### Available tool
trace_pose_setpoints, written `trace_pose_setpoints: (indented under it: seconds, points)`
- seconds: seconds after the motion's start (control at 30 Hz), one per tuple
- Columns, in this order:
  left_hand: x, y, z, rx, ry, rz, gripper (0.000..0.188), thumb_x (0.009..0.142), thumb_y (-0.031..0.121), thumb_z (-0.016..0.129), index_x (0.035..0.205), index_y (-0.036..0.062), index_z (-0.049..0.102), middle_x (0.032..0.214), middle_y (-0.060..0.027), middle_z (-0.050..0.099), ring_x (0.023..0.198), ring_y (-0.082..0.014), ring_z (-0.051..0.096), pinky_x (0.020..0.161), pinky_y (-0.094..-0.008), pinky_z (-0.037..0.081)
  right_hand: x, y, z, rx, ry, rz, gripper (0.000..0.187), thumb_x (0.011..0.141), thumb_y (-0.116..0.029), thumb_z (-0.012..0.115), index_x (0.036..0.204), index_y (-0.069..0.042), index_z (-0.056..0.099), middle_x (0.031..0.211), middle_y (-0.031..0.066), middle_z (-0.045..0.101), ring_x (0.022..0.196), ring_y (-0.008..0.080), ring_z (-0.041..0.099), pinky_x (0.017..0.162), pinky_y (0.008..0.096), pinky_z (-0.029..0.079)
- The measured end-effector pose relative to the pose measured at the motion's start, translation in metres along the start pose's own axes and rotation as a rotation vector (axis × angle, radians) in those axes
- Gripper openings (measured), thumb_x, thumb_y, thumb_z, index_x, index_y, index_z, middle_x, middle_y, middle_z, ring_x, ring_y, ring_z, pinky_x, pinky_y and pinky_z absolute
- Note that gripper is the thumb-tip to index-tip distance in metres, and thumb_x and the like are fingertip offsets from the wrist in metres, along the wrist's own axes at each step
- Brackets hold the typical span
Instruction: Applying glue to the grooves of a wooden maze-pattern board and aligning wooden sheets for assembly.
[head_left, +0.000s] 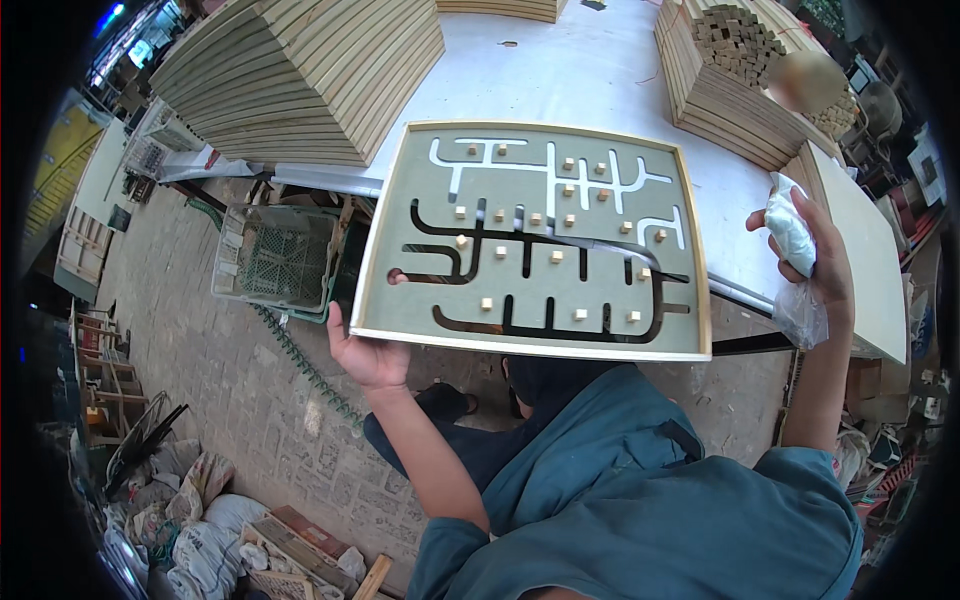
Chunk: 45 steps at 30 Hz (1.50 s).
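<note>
A shallow framed board (605, 287) with a grey-green face has branching slots cut through it. Several small wooden cubes (580, 314) stand on its face. My left hand (372, 358) is closed on the board's near left corner from below, and a fingertip shows through a slot. The board's far part overlaps the white tabletop, while its near edge juts out past the table. Raised to the right of the board, my right hand (830, 262) grips a soft white bundle (790, 230). Clear plastic (800, 318) hangs below the bundle at my wrist.
Tall stacks of wooden frames (310, 80) stand at the table's far left, with another stack (720, 100) holding wooden sticks at the right. A pale panel (880, 270) leans beyond my right hand. Green crates (275, 255) and a coiled green hose (310, 365) lie left of the board.
</note>
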<state>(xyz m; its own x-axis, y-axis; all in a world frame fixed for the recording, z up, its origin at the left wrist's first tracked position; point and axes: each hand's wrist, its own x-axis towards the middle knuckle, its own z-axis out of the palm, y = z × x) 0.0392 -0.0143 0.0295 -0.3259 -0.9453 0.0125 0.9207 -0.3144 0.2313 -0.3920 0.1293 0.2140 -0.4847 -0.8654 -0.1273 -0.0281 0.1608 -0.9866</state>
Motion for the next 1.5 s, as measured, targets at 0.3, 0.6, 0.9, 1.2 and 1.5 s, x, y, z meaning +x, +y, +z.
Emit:
trace_pose_setpoints:
  seconds: [0.3, 0.6, 0.9, 1.2, 1.5]
  points:
    - [-0.013, -0.060, -0.006, -0.278, -0.190, 0.093, 0.074, 0.093, 0.058, 0.037, 0.147, 0.0087, 0.026, 0.150, -0.0143, 0.028, 0.136, -0.0392, 0.027, 0.110, -0.0543, 0.025, 0.048, 0.037, 0.003, 0.054, 0.043, 0.097, 0.036, 0.091, -0.042, 0.056, 0.096, -0.006, 0.058, 0.089, 0.0108, 0.070, 0.048, 0.0024, 0.044, 0.035, 0.0175, 0.034]
    - [-0.011, -0.065, 0.013, -0.016, -0.356, 0.069, 0.066, 0.096, 0.058, 0.025, 0.151, 0.0240, 0.013, 0.156, -0.0170, 0.000, 0.142, -0.0442, 0.000, 0.108, -0.0668, 0.008, 0.131, 0.048, 0.018, -0.007, 0.005, -0.007, 0.030, 0.089, -0.039, 0.060, 0.098, -0.010, 0.061, 0.074, -0.0024, 0.055, 0.058, 0.0060, 0.049, 0.046, 0.0226, 0.037]
    - [-0.006, -0.053, 0.004, 0.024, -0.380, 0.027, 0.074, 0.093, 0.065, 0.024, 0.151, 0.0233, 0.005, 0.156, -0.0175, -0.006, 0.141, -0.0461, -0.001, 0.100, -0.0761, 0.007, 0.154, 0.060, 0.019, -0.201, -0.023, 0.071, 0.030, 0.089, -0.039, 0.060, 0.099, -0.011, 0.061, 0.078, -0.0007, 0.057, 0.065, 0.0091, 0.050, 0.048, 0.0262, 0.039]
    - [0.014, -0.080, 0.003, -0.254, -0.361, 0.127, 0.097, 0.088, 0.066, 0.036, 0.147, -0.0037, 0.004, 0.154, -0.0231, 0.001, 0.143, -0.0394, -0.004, 0.113, -0.0602, -0.003, 0.110, 0.062, -0.016, -0.362, 0.073, 0.073, 0.034, 0.089, -0.038, 0.060, 0.106, -0.009, 0.060, 0.075, 0.0002, 0.058, 0.060, 0.0084, 0.051, 0.045, 0.0250, 0.040]
    - [0.034, -0.104, 0.018, -0.345, -0.272, 0.262, 0.107, 0.083, 0.051, 0.062, 0.144, -0.0102, -0.002, 0.153, -0.0266, 0.004, 0.143, -0.0366, 0.000, 0.117, -0.0498, 0.001, 0.050, 0.062, -0.023, -0.417, 0.183, 0.144, 0.038, 0.089, -0.037, 0.060, 0.112, -0.007, 0.060, 0.076, 0.0019, 0.060, 0.057, 0.0080, 0.054, 0.041, 0.0247, 0.039]
